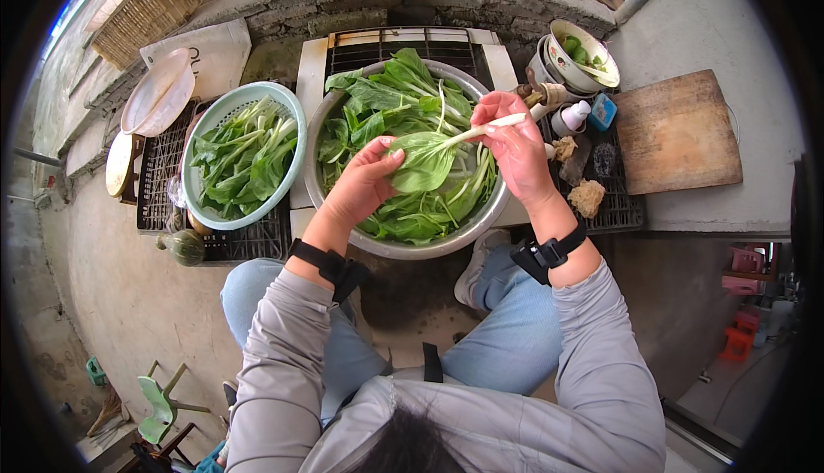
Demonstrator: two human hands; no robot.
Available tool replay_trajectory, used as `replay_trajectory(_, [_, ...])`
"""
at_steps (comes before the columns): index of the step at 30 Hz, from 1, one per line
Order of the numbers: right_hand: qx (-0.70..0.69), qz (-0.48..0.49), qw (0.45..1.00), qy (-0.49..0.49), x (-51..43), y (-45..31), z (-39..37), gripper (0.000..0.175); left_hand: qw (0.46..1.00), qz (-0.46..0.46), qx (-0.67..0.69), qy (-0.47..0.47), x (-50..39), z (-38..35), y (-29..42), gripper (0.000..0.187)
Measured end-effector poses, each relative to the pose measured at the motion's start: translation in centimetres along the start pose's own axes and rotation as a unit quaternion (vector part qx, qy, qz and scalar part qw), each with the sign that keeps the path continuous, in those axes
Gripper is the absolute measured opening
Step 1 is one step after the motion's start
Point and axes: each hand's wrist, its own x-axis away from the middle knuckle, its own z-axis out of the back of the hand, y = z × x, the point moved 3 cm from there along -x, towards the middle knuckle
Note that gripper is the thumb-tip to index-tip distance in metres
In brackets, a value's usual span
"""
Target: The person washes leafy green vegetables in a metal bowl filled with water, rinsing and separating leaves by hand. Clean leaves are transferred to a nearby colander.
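A single leaf of green vegetable [428, 165] with a long pale stalk is stretched between my two hands, above a wide metal basin [421, 253]. My left hand [367, 173] pinches the edge of the leaf blade between thumb and fingers. The stalk lies across my right hand [515, 141], gripped by thumb and fingers, its white end sticking out to the right. Beneath, loose leafy greens [386, 103] fill the basin, and water shows among them. To the left, a pale blue plastic colander [297, 151] holds more of the same greens [248, 157].
Right of the basin, a black crate [621, 212] carries a pump bottle [575, 114], a blue box [602, 112] and a scrubber [586, 199]. Beyond are stacked bowls [611, 64] and a wooden cutting board [682, 135]. A green squash [185, 246] lies by the left crate [154, 183].
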Motion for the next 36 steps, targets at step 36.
replay_trajectory(36, [0.546, -0.268, 0.793, -0.042, -1.1, 8.9, 5.8, 0.017, 0.610, -0.054, -0.779, 0.132, 1.9, 0.8, 4.9, 0.039])
